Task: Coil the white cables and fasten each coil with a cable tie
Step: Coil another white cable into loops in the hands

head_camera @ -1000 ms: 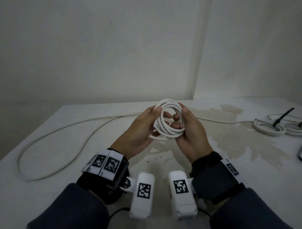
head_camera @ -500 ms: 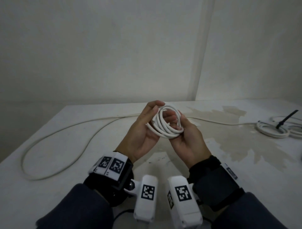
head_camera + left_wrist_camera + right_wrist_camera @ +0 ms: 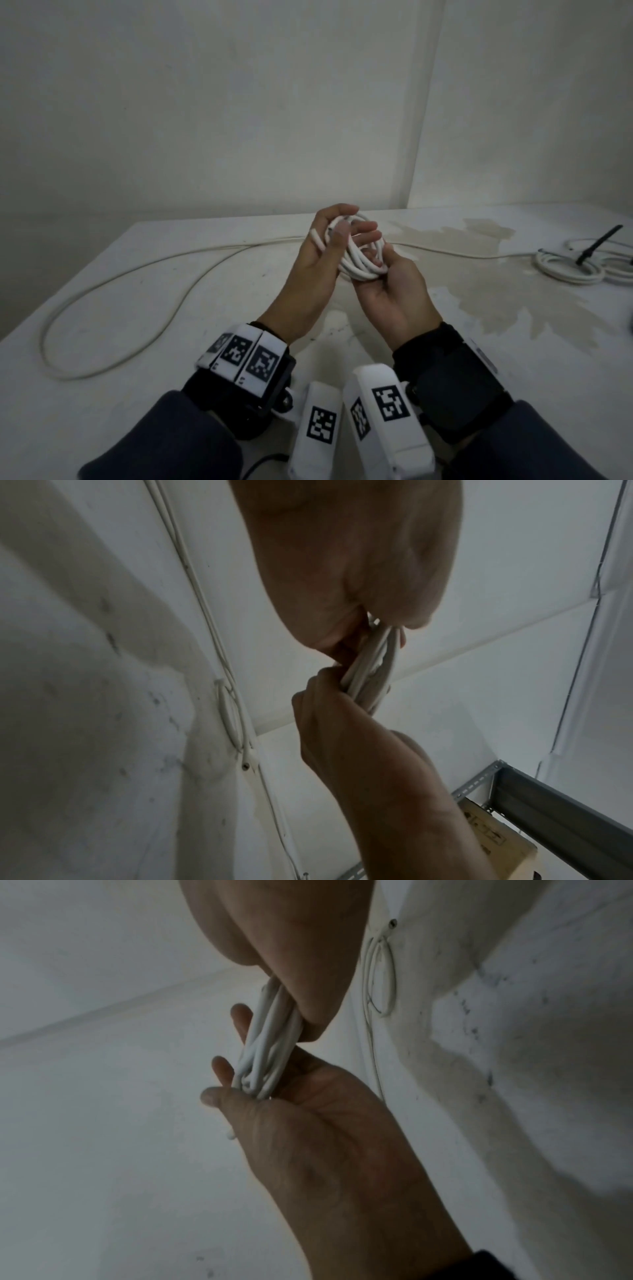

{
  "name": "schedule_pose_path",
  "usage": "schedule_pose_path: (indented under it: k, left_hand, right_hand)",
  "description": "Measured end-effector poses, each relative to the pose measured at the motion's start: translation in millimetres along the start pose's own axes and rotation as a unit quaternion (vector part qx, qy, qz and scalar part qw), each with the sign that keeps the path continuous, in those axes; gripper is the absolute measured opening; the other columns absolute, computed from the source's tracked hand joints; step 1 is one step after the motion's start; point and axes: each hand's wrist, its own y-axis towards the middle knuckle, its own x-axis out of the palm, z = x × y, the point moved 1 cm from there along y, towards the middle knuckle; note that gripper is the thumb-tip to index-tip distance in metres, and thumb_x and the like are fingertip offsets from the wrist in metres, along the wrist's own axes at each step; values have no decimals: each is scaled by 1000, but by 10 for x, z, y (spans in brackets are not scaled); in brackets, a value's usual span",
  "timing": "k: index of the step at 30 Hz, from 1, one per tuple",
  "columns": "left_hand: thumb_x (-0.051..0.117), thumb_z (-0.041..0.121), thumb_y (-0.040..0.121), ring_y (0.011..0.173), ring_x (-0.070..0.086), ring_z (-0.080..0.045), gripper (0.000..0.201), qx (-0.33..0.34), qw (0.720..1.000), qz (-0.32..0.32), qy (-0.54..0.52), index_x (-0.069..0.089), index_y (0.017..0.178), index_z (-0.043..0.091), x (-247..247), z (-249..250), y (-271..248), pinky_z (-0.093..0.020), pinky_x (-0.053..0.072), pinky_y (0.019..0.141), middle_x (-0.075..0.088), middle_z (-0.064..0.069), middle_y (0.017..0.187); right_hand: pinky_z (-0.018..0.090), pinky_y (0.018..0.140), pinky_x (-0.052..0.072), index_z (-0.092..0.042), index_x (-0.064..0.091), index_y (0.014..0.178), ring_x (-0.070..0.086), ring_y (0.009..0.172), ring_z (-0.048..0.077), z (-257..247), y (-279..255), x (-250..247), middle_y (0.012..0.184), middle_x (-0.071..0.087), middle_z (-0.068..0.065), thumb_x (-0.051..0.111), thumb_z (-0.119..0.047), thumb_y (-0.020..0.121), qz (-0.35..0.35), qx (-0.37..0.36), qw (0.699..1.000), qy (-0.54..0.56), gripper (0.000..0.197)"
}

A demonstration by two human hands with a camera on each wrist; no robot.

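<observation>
I hold a small coil of white cable [image 3: 359, 265] above the table with both hands. My left hand [image 3: 342, 222] grips its upper left side, thumb in front and fingers behind. A short cable end [image 3: 317, 241] sticks out beside that thumb. My right hand [image 3: 380, 263] pinches the coil's lower right side. The left wrist view shows the coil [image 3: 373, 664] edge-on between the left hand [image 3: 387, 626] and the right hand [image 3: 329, 685]. The right wrist view shows the strands [image 3: 270, 1042] pressed between the right hand [image 3: 301, 1026] and the left hand [image 3: 226, 1080].
A long loose white cable [image 3: 102, 301] loops over the left of the white table [image 3: 137, 394] and runs behind my hands to the right. Tied coils [image 3: 568, 270] with a black cable tie [image 3: 599, 243] lie at the far right. A stain [image 3: 496, 291] marks the middle.
My left hand has climbed over the top of the coil and the coil has tilted more edge-on. The right hand has slid down to its lower right side.
</observation>
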Motion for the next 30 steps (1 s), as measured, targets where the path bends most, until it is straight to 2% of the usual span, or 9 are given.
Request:
schedule_pose_path:
  k: [3, 6, 9, 10, 12, 15, 17, 23, 30]
  left_hand:
    - [32, 29, 103, 86, 67, -20, 33, 7, 998, 59, -6, 54, 114, 8, -68, -12, 12, -32, 56, 80, 68, -9, 92]
    - [32, 33, 101, 60, 61, -11, 32, -24, 992, 114, -36, 58, 99, 14, -183, 29, 37, -28, 56, 65, 62, 0, 68]
    - [31, 35, 102, 40, 42, -7, 33, -88, 982, 111, -128, 55, 92, 14, -261, 62, 64, -19, 39, 45, 45, 4, 52]
    - [30, 35, 102, 37, 36, -7, 33, -109, 978, 95, -153, 53, 91, 14, -264, 77, 64, -19, 31, 45, 40, 4, 50]
    - [27, 34, 103, 35, 29, -6, 34, -135, 976, 52, -165, 51, 90, 13, -244, 89, 49, -21, 24, 47, 34, 5, 49]
    - [28, 33, 103, 33, 26, -5, 34, -148, 973, 22, -173, 53, 91, 12, -234, 91, 27, -18, 28, 45, 32, 5, 47]
    - [30, 33, 102, 32, 25, -4, 34, -150, 974, 29, -169, 55, 93, 12, -259, 100, 28, -18, 27, 45, 31, 6, 46]
    - [39, 33, 100, 32, 23, -4, 33, -173, 973, 54, -146, 53, 117, 8, -263, 62, 16, -20, 28, 43, 29, 5, 46]
    - [45, 45, 93, 31, 24, -5, 41, -199, 965, 80, -148, 51, 110, 8, -270, 48, 26, -20, 26, 44, 29, 5, 46]
  right_hand:
    - [22, 58, 55, 2, 57, 105, 58, 68, 14, 18, 15, -4, 85, 60, 11, 50, -11, 87, -60, 10, 998, -32, 24]
    - [34, 66, 58, 7, 55, 108, 66, 67, 25, 35, -26, 14, 94, 57, 22, 51, -7, 83, -84, 17, 992, -98, 30]
    - [35, 68, 53, 2, 61, 75, 60, 61, 22, -44, -47, 3, 77, 55, 14, 43, -6, 86, -57, 38, 982, -173, 22]
    - [33, 66, 50, -4, 60, 66, 56, 61, 21, -83, -54, 1, 73, 53, 12, 44, -7, 85, -55, 32, 974, -219, 25]
    - [32, 65, 47, -13, 59, 76, 55, 66, 21, -146, -50, -11, 78, 53, 10, 50, -13, 85, -71, -9, 942, -327, 13]
    - [36, 72, 48, -27, 61, 94, 58, 90, 19, -127, -39, -8, 97, 59, 5, 62, -35, 83, -113, -47, 883, -453, 14]
    - [36, 71, 49, -29, 63, 94, 60, 89, 20, -98, -52, 13, 99, 61, 5, 61, -42, 87, -120, -66, 865, -484, 15]
    - [35, 67, 52, -20, 66, 89, 63, 79, 23, -140, -71, 9, 83, 65, 3, 58, -17, 93, -83, -93, 874, -470, 9]
    - [42, 75, 55, -15, 69, 89, 64, 84, 23, -146, -91, 8, 87, 67, 8, 59, -13, 93, -83, -106, 866, -482, 10]
